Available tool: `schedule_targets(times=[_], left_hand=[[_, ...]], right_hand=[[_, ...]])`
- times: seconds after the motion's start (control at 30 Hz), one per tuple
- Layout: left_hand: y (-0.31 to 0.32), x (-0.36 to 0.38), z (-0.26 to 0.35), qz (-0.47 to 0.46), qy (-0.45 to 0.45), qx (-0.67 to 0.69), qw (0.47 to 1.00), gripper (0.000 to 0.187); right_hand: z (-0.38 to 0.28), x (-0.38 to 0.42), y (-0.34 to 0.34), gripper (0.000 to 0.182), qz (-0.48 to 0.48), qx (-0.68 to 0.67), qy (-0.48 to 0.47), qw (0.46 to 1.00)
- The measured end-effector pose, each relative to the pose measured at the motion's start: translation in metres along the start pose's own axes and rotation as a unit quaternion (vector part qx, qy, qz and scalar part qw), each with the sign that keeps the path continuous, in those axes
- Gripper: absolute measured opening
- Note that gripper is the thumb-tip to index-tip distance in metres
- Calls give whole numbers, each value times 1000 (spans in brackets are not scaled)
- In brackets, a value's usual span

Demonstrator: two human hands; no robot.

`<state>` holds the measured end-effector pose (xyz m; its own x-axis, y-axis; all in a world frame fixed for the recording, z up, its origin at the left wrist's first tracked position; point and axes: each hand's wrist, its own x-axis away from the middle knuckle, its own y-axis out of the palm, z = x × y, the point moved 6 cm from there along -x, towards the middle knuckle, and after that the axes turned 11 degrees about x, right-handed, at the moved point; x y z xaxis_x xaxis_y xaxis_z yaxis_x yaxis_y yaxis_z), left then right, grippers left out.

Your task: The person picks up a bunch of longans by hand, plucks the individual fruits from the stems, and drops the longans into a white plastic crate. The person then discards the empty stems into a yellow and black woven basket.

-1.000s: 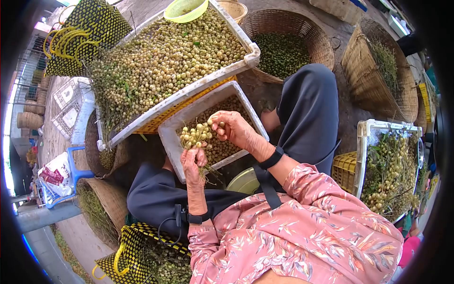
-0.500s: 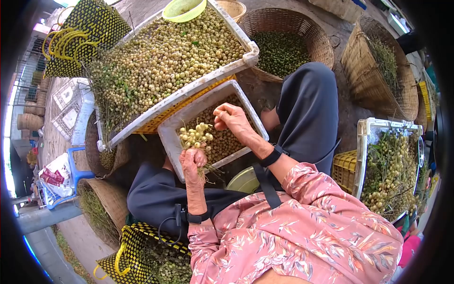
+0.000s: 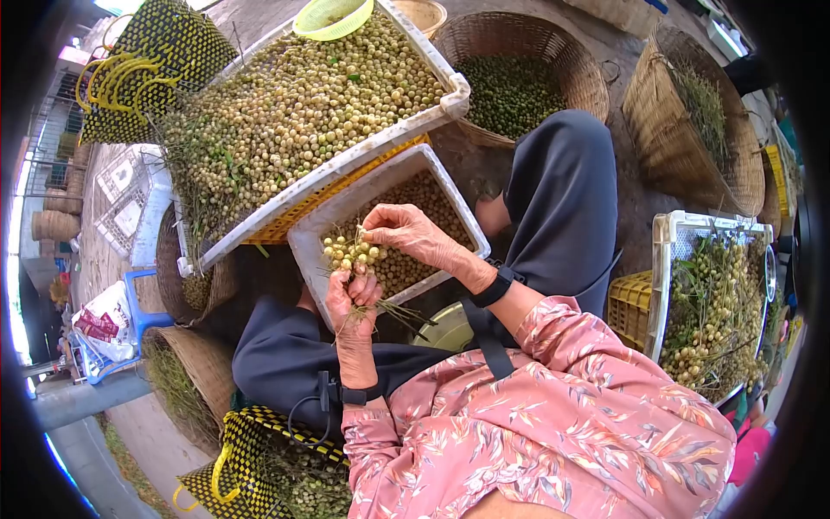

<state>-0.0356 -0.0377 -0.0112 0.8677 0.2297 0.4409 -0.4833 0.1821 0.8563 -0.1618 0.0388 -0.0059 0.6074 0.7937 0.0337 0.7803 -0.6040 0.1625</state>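
The left hand (image 3: 353, 304) squeezes its fingers around the thin stems (image 3: 396, 313) of a bunch of fruit (image 3: 354, 253). The bunch sits just past those fingers, maybe gripped low so the fruit sticks out free. The right hand (image 3: 417, 235) has its thumb and fingertip together at the bunch's top; I can't tell what's between them. Below both hands is a white box (image 3: 308, 240) of loose fruit (image 3: 406, 273), likely kept close for easy reach. The fruit looks round and smooth, the stems stringy. Farther out from the fingers are a big, hard tray (image 3: 456, 99) and a round, bumpy woven basket (image 3: 527, 36).
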Motion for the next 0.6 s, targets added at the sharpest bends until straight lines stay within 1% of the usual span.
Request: schedule_targets(times=[0.1,0.2,0.23,0.3,0.33,0.43,0.5,0.57,0.6], left_hand=[[-6,-1,-2,18,-13,-30,999,19],[-5,-2,-4,18,-21,-17,999,20],[-3,-2,-4,1,-28,-6,1000,20],[-1,-1,-3,-33,-39,18,999,21],[0,0,-3,-34,-40,24,998,20],[1,0,-3,-38,-53,37,997,20],[-1,0,-5,-43,-67,38,996,20],[-1,1,-6,-28,-72,40,996,21],[-2,1,-7,-21,-75,41,996,21]], right_hand=[[-2,4,-2,15,20,38,-4,999],[-4,5,-9,13,50,39,23,998],[-10,4,-16,11,87,27,10,996],[2,2,-26,10,93,-137,96,981],[6,3,-29,13,106,-158,120,974],[0,3,-19,17,22,-117,116,986],[-5,6,-7,23,-24,-39,126,991],[-1,6,3,26,-75,-59,117,988],[-6,7,6,22,-77,-53,88,992]])
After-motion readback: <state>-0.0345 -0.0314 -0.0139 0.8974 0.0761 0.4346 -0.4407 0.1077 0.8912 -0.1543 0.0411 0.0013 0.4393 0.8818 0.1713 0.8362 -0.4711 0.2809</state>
